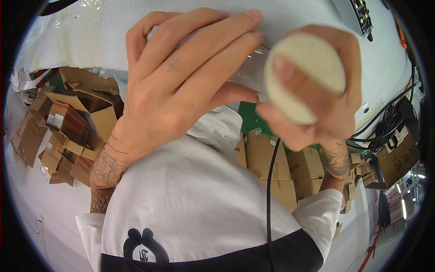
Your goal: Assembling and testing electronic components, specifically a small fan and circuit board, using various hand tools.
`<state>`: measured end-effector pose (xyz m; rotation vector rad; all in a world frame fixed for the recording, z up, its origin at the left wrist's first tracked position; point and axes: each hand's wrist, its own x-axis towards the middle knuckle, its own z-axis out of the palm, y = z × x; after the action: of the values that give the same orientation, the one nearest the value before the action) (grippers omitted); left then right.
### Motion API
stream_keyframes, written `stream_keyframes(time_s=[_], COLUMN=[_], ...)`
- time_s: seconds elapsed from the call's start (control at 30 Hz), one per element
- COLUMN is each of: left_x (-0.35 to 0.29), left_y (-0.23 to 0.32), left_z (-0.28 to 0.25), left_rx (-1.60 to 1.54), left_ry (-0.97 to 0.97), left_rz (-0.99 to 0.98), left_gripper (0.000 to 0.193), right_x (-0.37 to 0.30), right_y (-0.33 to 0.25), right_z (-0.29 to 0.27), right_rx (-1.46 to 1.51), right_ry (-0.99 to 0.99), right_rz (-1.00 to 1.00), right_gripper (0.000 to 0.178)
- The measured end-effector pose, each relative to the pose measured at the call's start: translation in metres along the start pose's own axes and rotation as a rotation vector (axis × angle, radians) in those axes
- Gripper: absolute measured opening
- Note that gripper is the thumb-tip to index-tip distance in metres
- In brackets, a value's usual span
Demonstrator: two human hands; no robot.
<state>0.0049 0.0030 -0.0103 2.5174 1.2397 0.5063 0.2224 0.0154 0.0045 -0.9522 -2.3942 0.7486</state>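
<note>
My right hand (pixel 335 90) is closed around a thick, cream-coloured round disc (pixel 326 59), with the thumb laid across its face. Motion smears the hand and the disc, and I cannot tell whether the disc is a roll of tape. To its left my left hand (pixel 176 72) shows its back, with the fingers bent and held close together and the thumb pointing at the disc. Clear, shiny material (pixel 258 53) glints between the two hands. What lies under the left fingers is mostly hidden.
Both hands are over a white, foam-like work surface (pixel 102 36). A circuit board (pixel 361 18) and an orange-handled tool (pixel 402 38) lie at the far right. Cardboard boxes (pixel 68 122) stand low on the left, and more cartons (pixel 267 158) below. Black cables (pixel 385 138) bunch at the right.
</note>
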Motion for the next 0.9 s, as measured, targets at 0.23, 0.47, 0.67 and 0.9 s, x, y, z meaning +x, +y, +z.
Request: stream_keyframes(time_s=[0.23,0.47,0.67,0.9], left_x=[-0.011,-0.011,-0.013,-0.011], left_y=[-0.007,-0.009,-0.008,-0.008], left_z=[0.008,0.007,0.006,0.006], left_rx=[-0.079,-0.079,-0.091,-0.079], left_ry=[0.096,0.080,0.074,0.072], left_rz=[0.006,0.018,0.008,0.002], left_gripper=[0.056,0.059,0.062,0.061], right_x=[-0.015,-0.020,-0.021,-0.017], right_y=[0.008,0.026,0.025,0.028], right_z=[0.014,0.017,0.016,0.016], right_rx=[0.021,0.121,0.341,0.283], right_ry=[0.057,0.260,0.330,0.279], right_rz=[0.054,0.011,0.119,0.077], right_gripper=[0.047,0.049,0.052,0.051])
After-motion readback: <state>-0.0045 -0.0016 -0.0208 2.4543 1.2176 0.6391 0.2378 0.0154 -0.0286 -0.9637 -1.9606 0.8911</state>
